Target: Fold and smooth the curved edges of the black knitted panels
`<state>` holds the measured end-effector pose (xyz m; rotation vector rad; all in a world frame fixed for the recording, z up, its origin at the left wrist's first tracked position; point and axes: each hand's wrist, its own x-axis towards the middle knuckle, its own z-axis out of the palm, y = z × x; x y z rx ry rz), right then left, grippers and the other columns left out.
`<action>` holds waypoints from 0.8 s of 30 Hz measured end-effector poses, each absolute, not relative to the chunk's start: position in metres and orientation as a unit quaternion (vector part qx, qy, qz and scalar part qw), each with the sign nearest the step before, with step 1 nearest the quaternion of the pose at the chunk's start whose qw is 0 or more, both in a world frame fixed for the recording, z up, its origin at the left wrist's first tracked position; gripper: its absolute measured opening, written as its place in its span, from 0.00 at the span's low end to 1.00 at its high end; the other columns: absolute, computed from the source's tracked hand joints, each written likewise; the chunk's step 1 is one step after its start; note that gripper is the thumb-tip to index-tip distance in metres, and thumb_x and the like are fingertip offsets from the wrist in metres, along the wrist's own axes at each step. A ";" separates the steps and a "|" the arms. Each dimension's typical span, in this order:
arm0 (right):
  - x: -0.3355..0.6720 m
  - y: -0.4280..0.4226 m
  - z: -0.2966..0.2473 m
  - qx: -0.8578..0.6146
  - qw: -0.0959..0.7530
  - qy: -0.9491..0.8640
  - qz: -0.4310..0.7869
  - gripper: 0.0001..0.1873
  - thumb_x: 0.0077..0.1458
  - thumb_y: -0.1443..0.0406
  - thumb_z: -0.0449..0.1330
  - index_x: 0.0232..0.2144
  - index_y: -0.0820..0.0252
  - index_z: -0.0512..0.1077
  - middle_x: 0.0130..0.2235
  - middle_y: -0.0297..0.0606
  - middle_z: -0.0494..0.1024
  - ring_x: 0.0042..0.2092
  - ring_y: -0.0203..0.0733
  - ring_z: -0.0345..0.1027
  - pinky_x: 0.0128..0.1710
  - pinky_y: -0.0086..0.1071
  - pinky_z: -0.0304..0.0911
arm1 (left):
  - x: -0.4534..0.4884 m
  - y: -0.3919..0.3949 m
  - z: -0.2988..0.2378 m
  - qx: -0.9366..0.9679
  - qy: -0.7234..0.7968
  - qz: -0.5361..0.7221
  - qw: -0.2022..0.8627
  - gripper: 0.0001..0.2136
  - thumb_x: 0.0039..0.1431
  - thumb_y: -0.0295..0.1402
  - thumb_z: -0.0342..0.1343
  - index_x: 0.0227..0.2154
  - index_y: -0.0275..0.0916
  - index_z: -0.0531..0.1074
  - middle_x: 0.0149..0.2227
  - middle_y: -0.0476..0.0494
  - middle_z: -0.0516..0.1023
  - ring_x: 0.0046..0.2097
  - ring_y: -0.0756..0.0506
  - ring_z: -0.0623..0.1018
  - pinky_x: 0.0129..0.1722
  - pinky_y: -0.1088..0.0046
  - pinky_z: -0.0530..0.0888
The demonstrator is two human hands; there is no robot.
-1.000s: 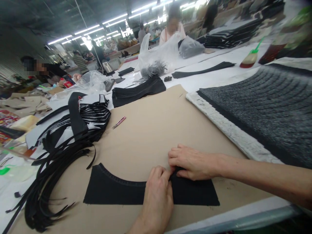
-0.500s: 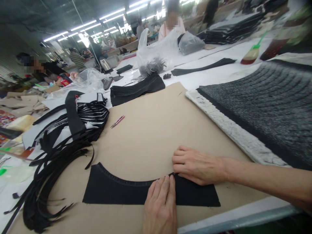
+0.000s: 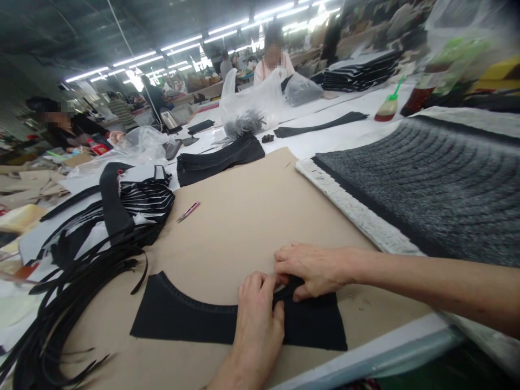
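A black curved fabric piece [image 3: 182, 319] lies flat on brown paper [image 3: 244, 216] near the table's front edge. My left hand [image 3: 258, 319] rests on its middle, fingers bent and pinching the inner curved edge. My right hand [image 3: 309, 268] reaches in from the right and pinches the same edge just beside it, lifting a small fold of the cloth between the fingers of both hands.
A tangle of black strips [image 3: 81, 271] lies at the left, with small pink snips [image 3: 187, 212] beyond. A stack of black pieces [image 3: 219, 157] sits farther back. A thick grey mat [image 3: 426, 179] fills the right. Other people sit at the far tables.
My left hand went from lying flat on the cloth to pinching its curved edge. My right hand curled its fingers round the same edge. The view shifted slightly right.
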<state>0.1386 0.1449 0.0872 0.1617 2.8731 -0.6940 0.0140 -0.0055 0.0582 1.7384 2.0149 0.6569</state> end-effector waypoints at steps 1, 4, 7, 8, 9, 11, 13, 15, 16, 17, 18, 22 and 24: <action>0.139 0.145 0.088 0.056 0.095 0.966 -0.234 0.14 0.47 0.59 0.66 0.34 0.58 0.70 0.38 0.36 0.70 0.40 0.45 0.64 0.38 0.35 0.53 | 0.014 -0.003 0.060 0.619 0.720 0.227 0.215 0.17 0.49 0.18 0.51 0.40 0.42 0.71 0.41 0.45 0.71 0.46 0.42 0.69 0.47 0.61 0.65; 0.139 0.147 0.092 0.073 0.119 0.959 -0.245 0.12 0.48 0.59 0.65 0.33 0.58 0.70 0.36 0.36 0.72 0.40 0.46 0.66 0.39 0.37 0.53 | 0.014 0.001 0.066 0.613 0.726 0.200 0.240 0.15 0.51 0.21 0.51 0.40 0.42 0.71 0.41 0.45 0.72 0.46 0.42 0.69 0.48 0.62 0.65; 0.139 0.149 0.096 0.088 0.133 0.952 -0.261 0.10 0.47 0.65 0.63 0.34 0.58 0.70 0.34 0.35 0.73 0.40 0.46 0.67 0.43 0.39 0.53 | 0.016 0.000 0.067 0.616 0.728 0.188 0.236 0.14 0.53 0.23 0.53 0.42 0.42 0.71 0.43 0.45 0.72 0.48 0.41 0.68 0.49 0.61 0.64; 0.139 0.149 0.096 0.089 0.135 0.951 -0.264 0.11 0.46 0.66 0.63 0.35 0.57 0.70 0.34 0.35 0.74 0.40 0.46 0.67 0.44 0.40 0.52 | 0.017 0.000 0.067 0.617 0.728 0.186 0.233 0.15 0.53 0.23 0.53 0.43 0.43 0.71 0.43 0.46 0.71 0.48 0.41 0.68 0.49 0.61 0.64; 0.139 0.150 0.097 0.091 0.136 0.950 -0.265 0.12 0.46 0.67 0.63 0.37 0.57 0.71 0.35 0.35 0.74 0.41 0.46 0.67 0.45 0.41 0.52 | 0.018 0.000 0.066 0.618 0.729 0.186 0.229 0.15 0.53 0.23 0.52 0.43 0.43 0.71 0.43 0.46 0.71 0.48 0.41 0.68 0.50 0.61 0.63; 0.140 0.150 0.097 0.097 0.139 0.949 -0.266 0.14 0.46 0.67 0.64 0.38 0.56 0.71 0.35 0.35 0.75 0.42 0.47 0.68 0.46 0.41 0.52 | 0.020 -0.001 0.065 0.620 0.729 0.185 0.223 0.15 0.53 0.22 0.52 0.43 0.42 0.71 0.42 0.45 0.71 0.47 0.41 0.68 0.50 0.60 0.64; 0.140 0.150 0.097 0.103 0.148 0.948 -0.263 0.13 0.47 0.65 0.65 0.38 0.56 0.72 0.34 0.34 0.75 0.42 0.47 0.68 0.45 0.41 0.52 | 0.022 0.000 0.064 0.625 0.726 0.182 0.222 0.15 0.54 0.22 0.51 0.43 0.41 0.71 0.42 0.45 0.71 0.47 0.41 0.68 0.49 0.61 0.65; 0.141 0.150 0.097 0.104 0.158 0.949 -0.254 0.11 0.47 0.64 0.66 0.35 0.57 0.72 0.33 0.34 0.75 0.42 0.47 0.68 0.43 0.39 0.53 | 0.025 0.002 0.064 0.632 0.720 0.180 0.221 0.15 0.53 0.21 0.51 0.42 0.42 0.71 0.42 0.45 0.71 0.46 0.41 0.68 0.48 0.62 0.66; 0.141 0.151 0.097 0.103 0.163 0.949 -0.249 0.10 0.47 0.64 0.66 0.33 0.58 0.72 0.33 0.34 0.75 0.42 0.47 0.68 0.42 0.38 0.53 | 0.027 0.002 0.063 0.637 0.717 0.180 0.219 0.15 0.53 0.21 0.50 0.42 0.42 0.71 0.42 0.44 0.71 0.46 0.42 0.68 0.48 0.63 0.66; 0.142 0.151 0.098 0.102 0.166 0.950 -0.244 0.09 0.47 0.64 0.66 0.32 0.58 0.72 0.34 0.35 0.74 0.41 0.46 0.68 0.41 0.37 0.53 | 0.028 0.003 0.063 0.640 0.714 0.180 0.219 0.15 0.53 0.20 0.49 0.42 0.42 0.70 0.42 0.44 0.71 0.46 0.42 0.69 0.48 0.64 0.66; 0.143 0.151 0.097 0.099 0.168 0.950 -0.242 0.08 0.48 0.64 0.66 0.31 0.58 0.71 0.35 0.35 0.74 0.41 0.46 0.67 0.40 0.36 0.53 | 0.029 0.004 0.062 0.643 0.711 0.182 0.221 0.16 0.53 0.19 0.48 0.42 0.41 0.70 0.41 0.44 0.71 0.46 0.42 0.69 0.48 0.64 0.67; 0.149 0.152 0.095 0.099 0.158 0.948 -0.257 0.08 0.49 0.63 0.66 0.30 0.58 0.71 0.38 0.35 0.71 0.41 0.44 0.67 0.40 0.36 0.53 | 0.030 0.007 0.061 0.638 0.705 0.190 0.245 0.16 0.51 0.17 0.47 0.40 0.40 0.71 0.40 0.44 0.71 0.45 0.43 0.70 0.48 0.66 0.67; 0.152 0.152 0.094 0.103 0.142 0.947 -0.270 0.09 0.49 0.64 0.66 0.32 0.57 0.71 0.39 0.35 0.71 0.42 0.45 0.66 0.41 0.36 0.53 | 0.029 0.009 0.061 0.632 0.705 0.192 0.257 0.17 0.50 0.16 0.48 0.39 0.40 0.71 0.40 0.44 0.71 0.45 0.44 0.70 0.48 0.66 0.67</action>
